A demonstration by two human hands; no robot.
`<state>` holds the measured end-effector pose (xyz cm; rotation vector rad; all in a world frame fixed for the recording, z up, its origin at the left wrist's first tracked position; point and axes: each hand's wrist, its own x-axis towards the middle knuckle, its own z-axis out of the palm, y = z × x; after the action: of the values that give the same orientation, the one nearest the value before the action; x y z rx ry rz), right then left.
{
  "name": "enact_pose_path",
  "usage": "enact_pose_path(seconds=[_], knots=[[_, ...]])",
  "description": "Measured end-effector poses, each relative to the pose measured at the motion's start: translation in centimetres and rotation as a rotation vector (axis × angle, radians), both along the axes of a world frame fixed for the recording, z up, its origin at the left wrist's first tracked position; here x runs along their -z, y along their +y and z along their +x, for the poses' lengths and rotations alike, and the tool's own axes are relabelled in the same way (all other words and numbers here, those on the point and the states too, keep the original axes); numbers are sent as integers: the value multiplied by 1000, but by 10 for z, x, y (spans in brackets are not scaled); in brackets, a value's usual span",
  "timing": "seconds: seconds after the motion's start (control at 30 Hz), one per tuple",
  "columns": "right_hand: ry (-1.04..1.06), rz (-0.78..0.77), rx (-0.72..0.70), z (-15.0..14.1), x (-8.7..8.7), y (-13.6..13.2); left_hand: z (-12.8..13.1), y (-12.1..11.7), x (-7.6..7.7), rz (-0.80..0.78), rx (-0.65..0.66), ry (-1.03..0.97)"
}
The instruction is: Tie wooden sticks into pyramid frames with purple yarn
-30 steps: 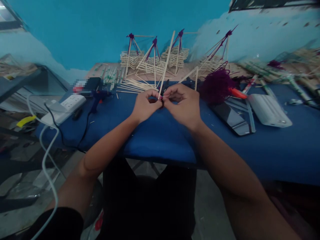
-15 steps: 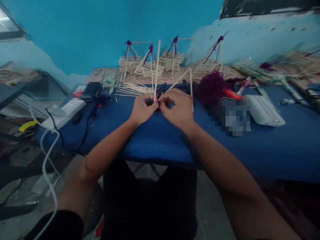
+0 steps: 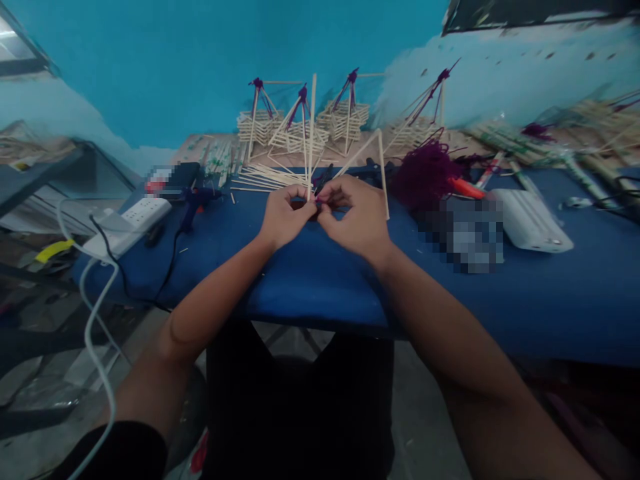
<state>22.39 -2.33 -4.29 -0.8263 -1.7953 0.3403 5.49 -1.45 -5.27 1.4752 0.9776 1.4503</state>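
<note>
My left hand (image 3: 286, 219) pinches the lower end of thin wooden sticks (image 3: 313, 127) that stand upright above the fingertips. Against it works my right hand (image 3: 356, 219), thumb and forefinger closed on a bit of purple yarn (image 3: 319, 198) at the sticks' base. Another pair of sticks joined at a corner (image 3: 380, 137) rises behind and beside the right hand; whether they belong to the same piece is hidden by the fingers. Loose bamboo sticks (image 3: 267, 179) lie fanned on the blue table cover (image 3: 320, 293) just beyond the left hand.
Stacked stick pieces with purple-tied tops (image 3: 302, 137) stand along the back. Right of my hands are a purple yarn bundle (image 3: 425, 167) and a white power bank (image 3: 531, 220). At left lie a blue glue gun (image 3: 190, 207) and a white power strip (image 3: 127, 227) with cables.
The upright sticks have tilted slightly left and stand straighter. My right fingertips have shifted a little at the yarn, and more purple shows between the hands.
</note>
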Motion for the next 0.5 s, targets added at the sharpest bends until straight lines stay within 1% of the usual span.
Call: enact_pose_path(seconds=[0.1, 0.23, 0.3, 0.43, 0.5], knots=[[5, -19, -28, 0, -1, -1, 0, -1, -1, -6, -15, 3], [20, 20, -45, 0, -2, -1, 1, -3, -4, -25, -11, -1], [14, 32, -19, 1, -2, 0, 1, -4, -5, -20, -6, 8], [-69, 24, 56, 2, -1, 0, 2, -3, -4, 16, -30, 65], [-90, 21, 70, 1, 0, 0, 2, -3, -3, 26, -32, 84]])
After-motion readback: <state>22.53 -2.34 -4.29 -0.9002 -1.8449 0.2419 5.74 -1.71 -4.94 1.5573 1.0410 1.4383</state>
